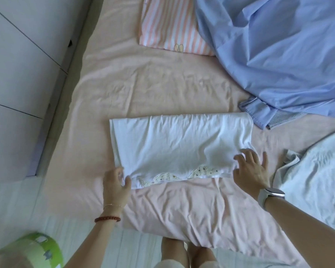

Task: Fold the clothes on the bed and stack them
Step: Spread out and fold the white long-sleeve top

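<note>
covering the bed, a pink sheet (162, 84) bears a white garment (178, 144), left hand (115, 182) pinching, right hand (250, 169) spread.

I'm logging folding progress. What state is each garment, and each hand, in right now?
white shirt: partly folded into a flat band, spread on the bed.
blue shirt: unfolded, crumpled.
pale garment: unfolded, rumpled at the right.
striped pillow: lying flat, partly under the blue shirt.
left hand: pinches the white shirt's near left corner.
right hand: fingers straight, on its right end.
</note>
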The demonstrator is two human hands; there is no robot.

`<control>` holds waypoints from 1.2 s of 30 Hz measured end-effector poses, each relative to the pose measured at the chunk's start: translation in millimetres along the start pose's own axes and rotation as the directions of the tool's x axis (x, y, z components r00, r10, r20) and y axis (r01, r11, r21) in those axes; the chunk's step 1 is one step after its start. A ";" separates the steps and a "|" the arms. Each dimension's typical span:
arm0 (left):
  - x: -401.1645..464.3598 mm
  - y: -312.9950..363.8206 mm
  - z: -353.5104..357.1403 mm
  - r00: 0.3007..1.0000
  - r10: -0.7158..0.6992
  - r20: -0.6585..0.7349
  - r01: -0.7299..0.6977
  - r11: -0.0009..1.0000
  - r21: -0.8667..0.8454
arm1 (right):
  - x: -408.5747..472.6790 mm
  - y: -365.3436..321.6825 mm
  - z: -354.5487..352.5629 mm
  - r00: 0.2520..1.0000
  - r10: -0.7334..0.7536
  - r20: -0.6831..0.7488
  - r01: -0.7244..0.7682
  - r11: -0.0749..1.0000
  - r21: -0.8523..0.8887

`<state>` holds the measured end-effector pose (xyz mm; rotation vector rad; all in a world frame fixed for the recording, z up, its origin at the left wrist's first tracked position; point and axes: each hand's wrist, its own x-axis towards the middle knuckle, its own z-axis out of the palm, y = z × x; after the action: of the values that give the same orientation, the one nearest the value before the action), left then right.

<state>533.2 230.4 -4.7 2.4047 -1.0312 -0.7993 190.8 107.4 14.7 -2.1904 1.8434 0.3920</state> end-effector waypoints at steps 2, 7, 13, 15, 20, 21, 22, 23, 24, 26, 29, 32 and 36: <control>6.5 7.9 2.8 0.958 -0.265 -0.107 0.241 0.951 -0.195 | 0.2 -25.6 -0.7 0.986 -0.110 -0.125 0.116 0.993 0.036; 13.8 6.8 16.7 0.920 -0.386 -0.068 0.367 0.910 -0.194 | 6.9 -81.5 16.2 0.967 -0.216 0.137 0.210 0.976 0.061; 22.2 0.3 7.0 0.857 -0.515 0.007 0.385 0.631 -0.673 | 15.2 -83.8 36.4 0.921 -0.137 0.364 0.131 0.990 0.043; 20.6 -1.6 0.7 0.870 -0.491 0.041 0.371 0.598 -0.710 | 19.2 -83.4 35.3 0.907 -0.126 0.401 0.115 0.992 0.052; 30.0 -2.4 -6.2 0.908 -0.380 0.174 0.405 0.697 -0.591 | 19.3 -100.8 29.7 0.950 -0.072 0.303 0.076 0.997 -0.004; 36.9 -0.1 -7.6 0.914 -0.357 0.190 0.401 0.732 -0.552 | 19.7 -107.2 28.2 0.969 -0.086 0.230 0.089 0.996 -0.004; 45.4 3.4 -8.8 0.916 -0.358 0.180 0.397 0.745 -0.537 | 21.0 -114.2 26.3 0.978 -0.118 0.171 0.119 0.993 0.004; 55.8 8.0 -9.7 0.912 -0.384 0.145 0.398 0.743 -0.538 | 23.2 -121.5 24.6 0.978 -0.161 0.133 0.160 0.987 0.017; 68.0 13.0 -10.5 0.905 -0.416 0.093 0.395 0.736 -0.550 | 26.2 -128.7 23.6 0.972 -0.208 0.108 0.205 0.978 0.031; 95.6 23.0 -10.6 0.903 -0.429 0.004 0.356 0.746 -0.562 | 34.3 -142.7 23.2 0.954 -0.289 0.081 0.286 0.957 0.042; 132.3 34.1 -6.2 0.935 -0.348 -0.070 0.276 0.838 -0.471 | 50.3 -162.1 24.2 0.937 -0.342 0.077 0.340 0.940 0.037; 151.7 37.5 -1.1 0.972 -0.206 -0.109 0.160 0.930 -0.330 | 64.7 -178.8 27.0 0.929 -0.357 0.097 0.358 0.934 0.011; 165.9 36.2 -0.8 0.987 -0.109 -0.116 0.082 0.974 -0.213 | 75.7 -186.5 32.0 0.932 -0.322 0.168 0.318 0.947 0.050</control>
<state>608.3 82.6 -41.0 2.3061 -0.7483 -0.7360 385.6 80.5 -39.0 -2.3064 1.3635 0.4740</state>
